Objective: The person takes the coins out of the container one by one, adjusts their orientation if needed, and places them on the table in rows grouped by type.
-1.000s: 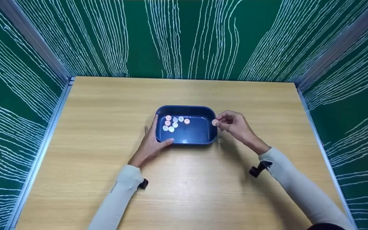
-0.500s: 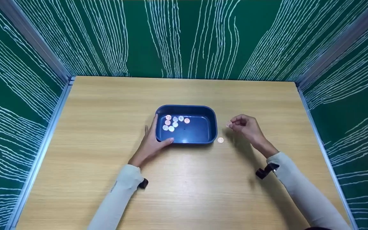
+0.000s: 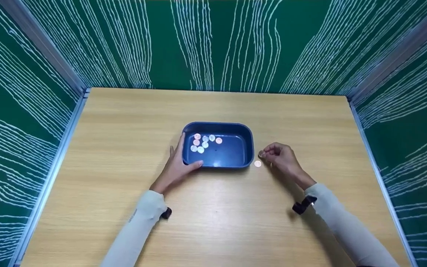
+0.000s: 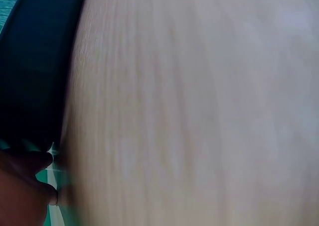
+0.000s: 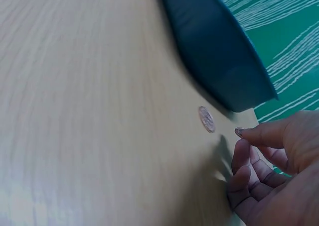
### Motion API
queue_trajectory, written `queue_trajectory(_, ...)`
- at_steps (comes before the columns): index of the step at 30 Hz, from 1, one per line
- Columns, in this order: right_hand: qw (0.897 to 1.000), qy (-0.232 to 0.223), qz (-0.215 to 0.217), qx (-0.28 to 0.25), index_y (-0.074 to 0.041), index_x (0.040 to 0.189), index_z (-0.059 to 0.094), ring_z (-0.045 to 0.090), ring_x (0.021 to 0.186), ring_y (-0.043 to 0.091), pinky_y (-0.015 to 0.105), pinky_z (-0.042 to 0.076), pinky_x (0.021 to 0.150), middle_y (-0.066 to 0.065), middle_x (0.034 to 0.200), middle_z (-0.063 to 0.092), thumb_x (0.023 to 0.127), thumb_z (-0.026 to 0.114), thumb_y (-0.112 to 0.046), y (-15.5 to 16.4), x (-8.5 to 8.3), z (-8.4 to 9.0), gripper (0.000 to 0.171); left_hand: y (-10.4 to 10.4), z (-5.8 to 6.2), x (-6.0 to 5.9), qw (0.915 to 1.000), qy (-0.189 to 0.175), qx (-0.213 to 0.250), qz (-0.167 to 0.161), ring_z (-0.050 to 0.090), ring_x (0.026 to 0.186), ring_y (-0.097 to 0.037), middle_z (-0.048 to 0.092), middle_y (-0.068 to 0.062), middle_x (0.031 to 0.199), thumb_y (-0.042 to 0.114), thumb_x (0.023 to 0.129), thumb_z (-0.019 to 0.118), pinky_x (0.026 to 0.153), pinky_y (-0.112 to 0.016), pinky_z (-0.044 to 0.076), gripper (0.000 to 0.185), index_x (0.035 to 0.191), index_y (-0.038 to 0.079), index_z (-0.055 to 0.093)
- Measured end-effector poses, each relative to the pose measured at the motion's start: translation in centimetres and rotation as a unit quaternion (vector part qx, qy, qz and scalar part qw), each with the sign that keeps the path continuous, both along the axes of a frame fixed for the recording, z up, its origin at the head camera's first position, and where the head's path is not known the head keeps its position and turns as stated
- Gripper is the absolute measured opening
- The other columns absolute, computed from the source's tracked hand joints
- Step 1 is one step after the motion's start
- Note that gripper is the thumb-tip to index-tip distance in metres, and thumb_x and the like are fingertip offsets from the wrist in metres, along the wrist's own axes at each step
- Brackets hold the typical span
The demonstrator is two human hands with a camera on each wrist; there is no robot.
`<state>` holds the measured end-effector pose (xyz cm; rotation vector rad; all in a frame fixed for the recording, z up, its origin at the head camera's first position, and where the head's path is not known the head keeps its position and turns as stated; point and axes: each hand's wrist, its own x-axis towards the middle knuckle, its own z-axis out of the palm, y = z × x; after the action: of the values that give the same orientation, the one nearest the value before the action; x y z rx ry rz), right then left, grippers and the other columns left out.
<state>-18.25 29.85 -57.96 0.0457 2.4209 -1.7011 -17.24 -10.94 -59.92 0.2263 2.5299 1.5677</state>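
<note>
A dark blue rectangular tub (image 3: 235, 148) sits mid-table with several copper and silver coins (image 3: 200, 149) on its floor, mostly toward the left. My left hand (image 3: 178, 167) grips the tub's near left corner, thumb over the front rim and fingers along the left wall. Just right of the tub, my right hand (image 3: 282, 159) pinches a coin (image 5: 239, 132) between thumb and fingertips, low over the table. Another coin (image 3: 257, 163) lies flat on the wood by the tub's near right corner, close to those fingertips. The left wrist view shows mostly blurred table and the tub's dark outer wall (image 4: 37, 71).
The light wooden table (image 3: 132, 122) is bordered at the back and sides by green panels (image 3: 302, 22) with white wavy lines. Metal rails (image 3: 378, 174) run along its side edges. Small black cameras (image 3: 304, 205) are strapped at both sleeves.
From the tub's right rim, my right hand has drawn right with the pinched coin, then come down toward the table near the lying coin. My left hand keeps its place on the tub.
</note>
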Motion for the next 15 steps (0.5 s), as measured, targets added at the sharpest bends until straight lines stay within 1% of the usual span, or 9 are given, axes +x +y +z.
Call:
queue_trajectory(2, 1.000, 0.007, 0.006, 0.002, 0.012, 0.112, 0.071, 0.063, 0.074, 0.013, 0.020, 0.051, 0.057, 0.021, 0.099, 0.075, 0.099, 0.078, 0.001, -0.4, -0.1, -0.5, 0.018, -0.1, -0.3, 0.0, 0.9999, -0.010, 0.000, 0.004, -0.008, 0.165, -0.055, 0.008, -0.006, 0.186, 0.046, 0.092, 0.089, 0.130, -0.074, 0.002, 0.124, 0.179, 0.038, 0.001)
queue_trajectory(6, 0.999, 0.026, 0.019, 0.020, 0.011, 0.109, 0.072, 0.064, 0.075, 0.011, 0.017, 0.050, 0.057, 0.024, 0.099, 0.076, 0.098, 0.076, 0.006, -0.6, -0.1, -1.4, 0.013, 0.2, -0.7, 0.0, 0.9998, -0.017, 0.004, 0.004, -0.013, 0.165, -0.054, 0.009, -0.006, 0.186, 0.045, 0.092, 0.088, 0.128, -0.078, 0.006, 0.122, 0.178, 0.039, 0.001)
queue_trajectory(8, 0.999, 0.032, 0.020, 0.031, 0.011, 0.108, 0.073, 0.065, 0.074, 0.011, 0.017, 0.050, 0.055, 0.023, 0.097, 0.076, 0.098, 0.075, 0.008, -0.6, -0.1, -1.7, 0.010, 0.5, -0.8, 0.0, 0.9998, -0.016, 0.008, -0.003, -0.013, 0.165, -0.053, 0.009, -0.007, 0.185, 0.045, 0.093, 0.088, 0.129, -0.076, 0.005, 0.122, 0.178, 0.038, 0.001)
queue_trajectory(11, 0.998, 0.036, 0.024, 0.047, 0.008, 0.107, 0.073, 0.064, 0.070, 0.013, 0.019, 0.051, 0.052, 0.021, 0.094, 0.075, 0.099, 0.074, 0.007, -0.7, -0.2, -1.9, 0.008, 0.6, -0.8, -0.1, 0.9998, -0.014, 0.010, -0.005, -0.010, 0.167, -0.050, 0.010, -0.009, 0.185, 0.045, 0.092, 0.088, 0.131, -0.072, 0.002, 0.123, 0.179, 0.037, 0.000)
queue_trajectory(15, 0.997, 0.045, 0.028, 0.054, 0.005, 0.108, 0.074, 0.064, 0.068, 0.014, 0.020, 0.052, 0.051, 0.019, 0.095, 0.074, 0.100, 0.073, 0.007, -1.6, -0.8, -1.9, 0.008, 0.0, -0.7, -0.3, 0.9998, -0.015, 0.005, 0.010, -0.010, 0.167, -0.050, 0.011, -0.008, 0.185, 0.045, 0.092, 0.089, 0.131, -0.073, 0.001, 0.123, 0.178, 0.038, 0.002)
